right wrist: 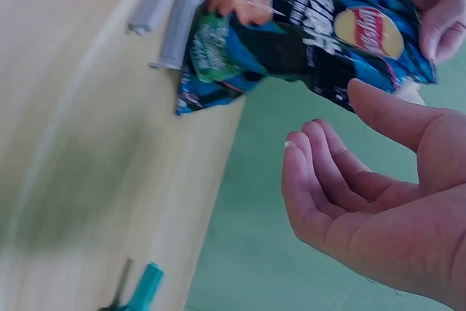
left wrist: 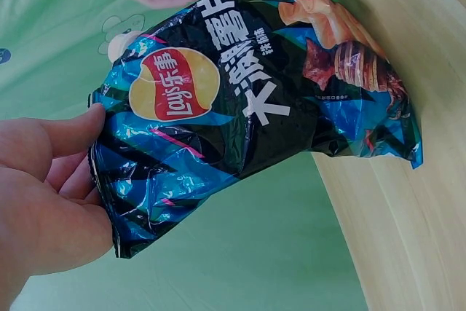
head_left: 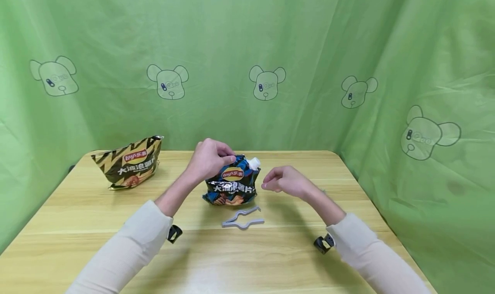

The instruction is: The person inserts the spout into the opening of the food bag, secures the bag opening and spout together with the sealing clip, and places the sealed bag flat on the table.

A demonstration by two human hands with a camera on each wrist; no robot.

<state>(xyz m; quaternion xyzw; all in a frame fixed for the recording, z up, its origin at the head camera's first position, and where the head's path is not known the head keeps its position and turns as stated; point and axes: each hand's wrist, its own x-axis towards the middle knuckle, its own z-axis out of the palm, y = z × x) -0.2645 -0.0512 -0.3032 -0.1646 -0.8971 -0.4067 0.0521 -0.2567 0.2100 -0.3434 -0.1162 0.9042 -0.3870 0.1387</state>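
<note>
A blue and black Lay's chip bag (head_left: pixel 232 184) stands on the table. My left hand (head_left: pixel 210 158) pinches its top edge between thumb and fingers, as the left wrist view shows with the hand (left wrist: pixel 51 194) at the bag's end. A white rounded piece (head_left: pixel 253 163) shows at the bag's upper right corner; its lower part is hidden. To the right of the bag hovers my right hand (head_left: pixel 288 181), fingers loosely bent and holding nothing. In front of the bag lies a grey hinged bag clip (head_left: pixel 242 220), its two arms spread apart.
A second Lay's bag (head_left: pixel 133 165), black and gold, stands at the back left of the table (head_left: pixel 96 234). A teal and dark slim object (right wrist: pixel 145 289) lies on the right side, mostly hidden by my right forearm. Green curtains (head_left: pixel 216 113) hang behind and beside the table.
</note>
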